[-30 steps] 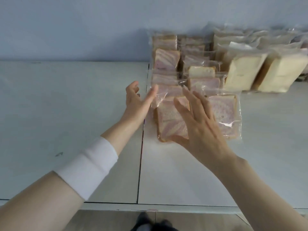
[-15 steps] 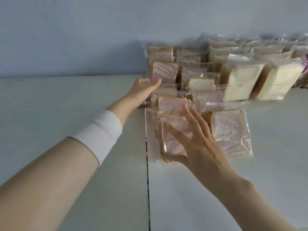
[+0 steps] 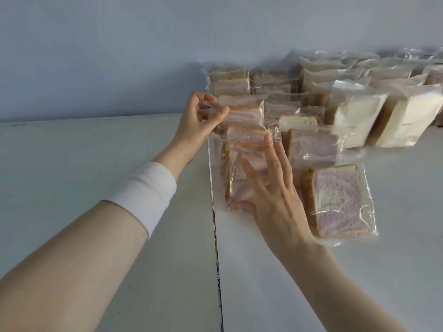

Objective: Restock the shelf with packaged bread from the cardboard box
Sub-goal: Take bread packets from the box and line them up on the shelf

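On the white shelf [image 3: 119,212] stand rows of bread in clear plastic bags. My left hand [image 3: 199,118] pinches the plastic edge of an upright purple-swirl bread packet [image 3: 244,113] near the back left of the stack. My right hand [image 3: 271,192] lies with spread fingers against the front packet of purple-swirl bread [image 3: 239,173], thumb under its lower edge. Another purple-swirl packet [image 3: 335,200] leans at the front right. The cardboard box is out of sight.
Taller packets of white bread [image 3: 354,121] stand in rows at the back right. A pale blue wall [image 3: 119,56] closes the shelf behind. A seam [image 3: 217,248] between two shelf boards runs toward me, with bare board to its left.
My left hand went from flat beside the stack to reaching back and pinching a packet's plastic. The right hand stays on the front packet. The view moved closer to the shelf.
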